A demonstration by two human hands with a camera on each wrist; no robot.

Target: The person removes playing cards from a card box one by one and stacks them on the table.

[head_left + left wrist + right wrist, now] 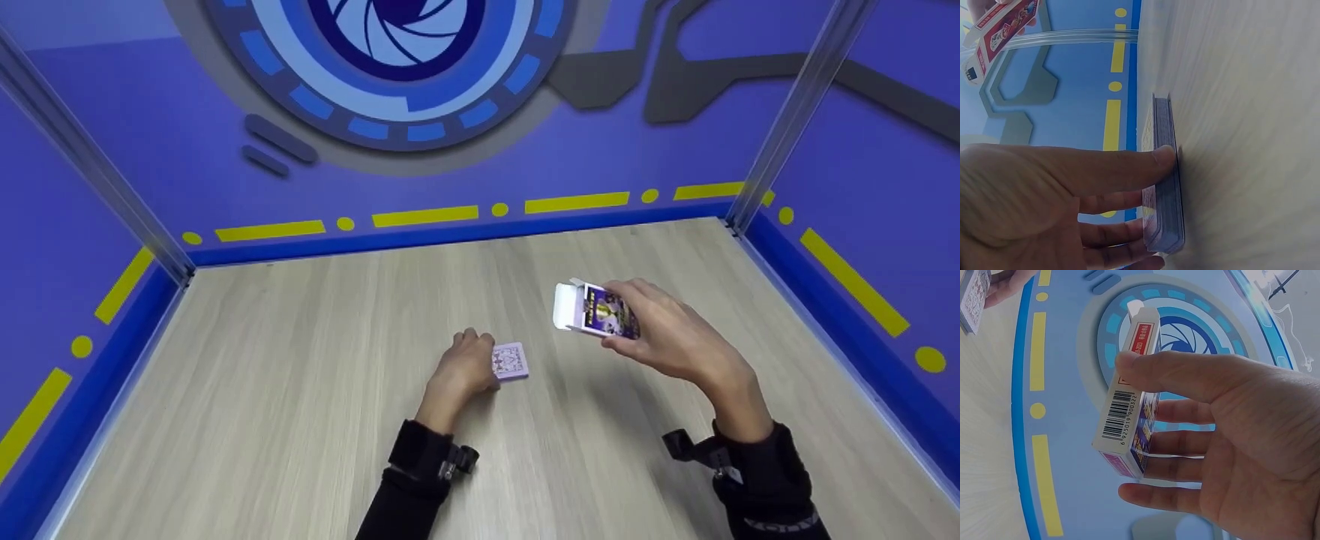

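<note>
A deck of playing cards (511,361) with a pale pink patterned back lies flat on the wooden table. My left hand (466,362) grips its left end, and in the left wrist view the thumb lies along the edge of the stacked cards (1166,126) with the fingers on the opposite side. Raised over the table to the right, my right hand (667,330) holds a small card box (606,311) between thumb and fingers. The box's white flap stands open toward the left. A barcode and a red label show on the box's narrow side (1119,415) in the right wrist view.
The wooden table (300,390) is enclosed at the back and sides by blue-purple printed panels (420,191) with yellow dashes along the bottom. Metal posts (787,112) stand at the back corners. Both wrists wear black straps with small cameras (679,445).
</note>
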